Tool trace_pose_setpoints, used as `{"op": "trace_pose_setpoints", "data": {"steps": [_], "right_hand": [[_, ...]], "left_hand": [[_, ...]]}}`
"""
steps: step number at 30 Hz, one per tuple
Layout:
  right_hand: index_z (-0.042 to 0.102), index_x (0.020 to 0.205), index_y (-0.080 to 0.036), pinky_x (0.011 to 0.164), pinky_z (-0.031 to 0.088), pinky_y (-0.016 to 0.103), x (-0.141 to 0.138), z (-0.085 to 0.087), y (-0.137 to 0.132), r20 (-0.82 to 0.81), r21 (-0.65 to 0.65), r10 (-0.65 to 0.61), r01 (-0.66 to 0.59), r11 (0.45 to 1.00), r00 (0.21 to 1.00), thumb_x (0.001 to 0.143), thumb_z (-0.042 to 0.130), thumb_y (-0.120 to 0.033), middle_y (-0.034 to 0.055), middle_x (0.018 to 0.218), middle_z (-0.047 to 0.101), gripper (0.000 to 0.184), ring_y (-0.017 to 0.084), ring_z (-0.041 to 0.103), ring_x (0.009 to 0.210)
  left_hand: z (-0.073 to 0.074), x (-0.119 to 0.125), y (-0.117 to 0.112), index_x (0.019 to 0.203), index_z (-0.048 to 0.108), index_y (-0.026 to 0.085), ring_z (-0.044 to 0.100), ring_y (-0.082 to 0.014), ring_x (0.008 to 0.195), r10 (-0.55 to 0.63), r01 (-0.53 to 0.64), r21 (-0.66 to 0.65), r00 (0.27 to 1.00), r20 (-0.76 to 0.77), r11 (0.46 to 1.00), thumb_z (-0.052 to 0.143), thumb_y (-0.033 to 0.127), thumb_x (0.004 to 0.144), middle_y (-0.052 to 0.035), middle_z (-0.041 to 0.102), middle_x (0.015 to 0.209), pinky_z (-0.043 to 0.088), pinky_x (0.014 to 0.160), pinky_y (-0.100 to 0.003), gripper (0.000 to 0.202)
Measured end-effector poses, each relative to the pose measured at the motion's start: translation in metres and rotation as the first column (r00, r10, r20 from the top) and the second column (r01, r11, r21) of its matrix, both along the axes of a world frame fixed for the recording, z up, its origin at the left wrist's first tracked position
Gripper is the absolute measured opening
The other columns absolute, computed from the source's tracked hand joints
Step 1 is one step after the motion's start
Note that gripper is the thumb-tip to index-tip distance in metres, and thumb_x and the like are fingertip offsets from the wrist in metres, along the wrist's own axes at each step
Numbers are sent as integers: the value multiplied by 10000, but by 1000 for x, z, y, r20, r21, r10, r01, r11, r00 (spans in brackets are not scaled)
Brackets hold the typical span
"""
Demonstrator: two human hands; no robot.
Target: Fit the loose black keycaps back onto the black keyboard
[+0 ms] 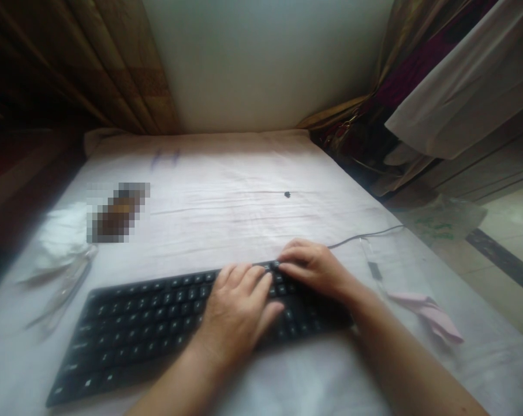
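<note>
A black keyboard [157,323] lies at a slant on the pale cloth cover. My left hand [235,306] rests flat on its middle keys, fingers stretched out and the thumb apart. Just right of it, my right hand [313,268] is over the keyboard's upper right part. Its fingers are curled, with the tips brought together near the back edge; whatever they hold, if anything, is hidden. A thin dark cable [361,236] runs off to the right behind that hand.
Right of the keyboard lie a pink cloth [430,315] and a small clear-and-grey item [374,268]. A dark speck [287,195] sits farther back. White crumpled material [62,237], a clear plastic-like item [68,283] and a pixelated object [118,214] are at left. Curtains [127,75] hang behind.
</note>
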State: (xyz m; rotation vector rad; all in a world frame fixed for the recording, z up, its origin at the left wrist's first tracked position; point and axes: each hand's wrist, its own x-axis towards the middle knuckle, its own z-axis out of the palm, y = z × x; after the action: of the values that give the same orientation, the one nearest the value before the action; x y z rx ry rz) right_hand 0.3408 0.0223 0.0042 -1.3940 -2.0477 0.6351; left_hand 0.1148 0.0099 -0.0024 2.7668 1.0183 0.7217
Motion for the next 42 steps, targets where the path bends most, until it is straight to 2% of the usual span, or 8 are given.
{"op": "trace_pose_setpoints", "data": {"steps": [5, 9, 17, 27, 35, 42], "right_hand": [[728, 888, -183, 706, 529, 261, -1, -2, -1, 63, 73, 45, -50, 996, 997, 882, 617, -226, 51, 832, 683, 119, 152, 655, 760], [719, 892, -189, 701, 533, 257, 1, -2, -1, 108, 110, 62, -73, 991, 992, 894, 602, -226, 48, 831, 682, 122, 150, 653, 755], [715, 895, -198, 694, 544, 256, -2, -6, -4, 82, 187, 49, -64, 980, 995, 909, 586, -228, 51, 835, 687, 133, 153, 662, 772], [718, 868, -183, 689, 540, 254, -2, -5, -4, 87, 186, 20, -36, 982, 996, 893, 610, -218, 54, 827, 693, 116, 152, 666, 754], [725, 881, -197, 696, 543, 264, -4, -5, -5, 79, 154, 22, -34, 987, 997, 896, 606, -230, 53, 836, 694, 125, 157, 665, 768], [742, 877, -173, 678, 528, 243, -3, -9, -4, 129, 223, 28, -57, 973, 991, 898, 611, -212, 62, 815, 695, 139, 153, 663, 741]], "left_hand": [[-1, 0, 0, 1233, 628, 168, 538, -277, 1155, 16, -16, -21, 1000, -18, 1000, 543, 443, 924, -100, 643, 1241, 393, 1029, -457, 422], [-2, 1, 0, 1289, 604, 213, 511, -301, 1200, 44, -46, -23, 998, -50, 999, 531, 501, 915, -110, 595, 1308, 382, 1037, -479, 478], [-4, 1, 0, 1316, 591, 237, 491, -313, 1236, 61, -65, -46, 995, -82, 997, 523, 523, 912, -121, 564, 1345, 366, 1056, -494, 500], [-3, 2, 0, 1304, 603, 254, 510, -310, 1214, 64, -69, -54, 994, -89, 996, 519, 530, 912, -109, 585, 1323, 383, 1045, -501, 487], [-3, 1, 0, 1258, 629, 195, 524, -293, 1197, 24, -26, -29, 998, -49, 999, 516, 479, 932, -97, 622, 1295, 379, 1052, -480, 447], [-3, 2, 1, 1305, 591, 216, 517, -285, 1206, 32, -35, -43, 996, -79, 998, 504, 507, 931, -96, 604, 1319, 362, 1055, -476, 482]]}}
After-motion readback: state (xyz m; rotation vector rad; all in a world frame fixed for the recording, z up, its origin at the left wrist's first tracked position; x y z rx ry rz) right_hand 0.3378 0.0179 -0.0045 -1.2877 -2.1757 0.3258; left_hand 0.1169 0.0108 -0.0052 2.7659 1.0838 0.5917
